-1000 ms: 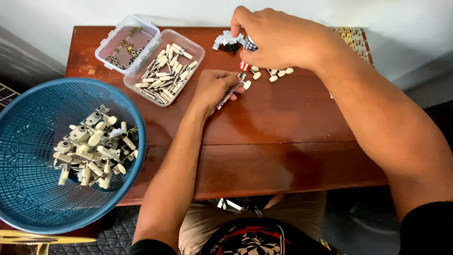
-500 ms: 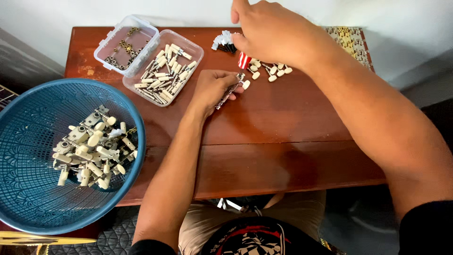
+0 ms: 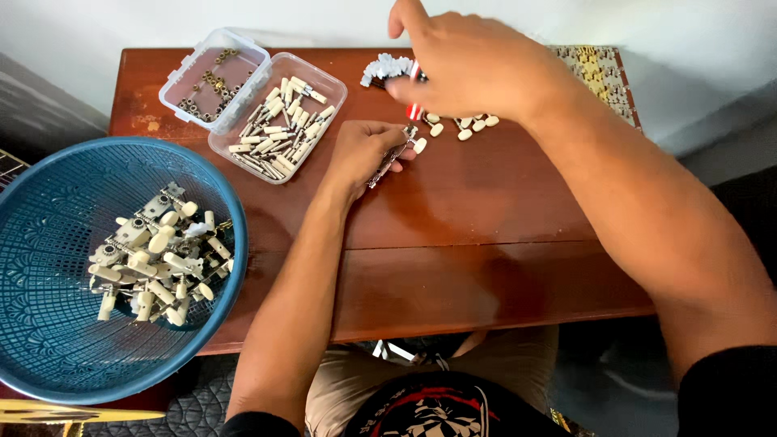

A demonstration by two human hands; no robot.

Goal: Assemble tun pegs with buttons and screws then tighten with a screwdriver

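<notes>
One blue basket (image 3: 48, 210), two clear plastic trays (image 3: 212, 77), one wooden table (image 3: 486, 235), two hands (image 3: 364, 154), roughly five loose cream knobs (image 3: 473, 125).

Basket (image 3: 48, 340) left of the table (image 3: 486, 243) — two trays (image 3: 324, 85) at its back-left, loose knobs (image 3: 473, 125) behind.
</notes>
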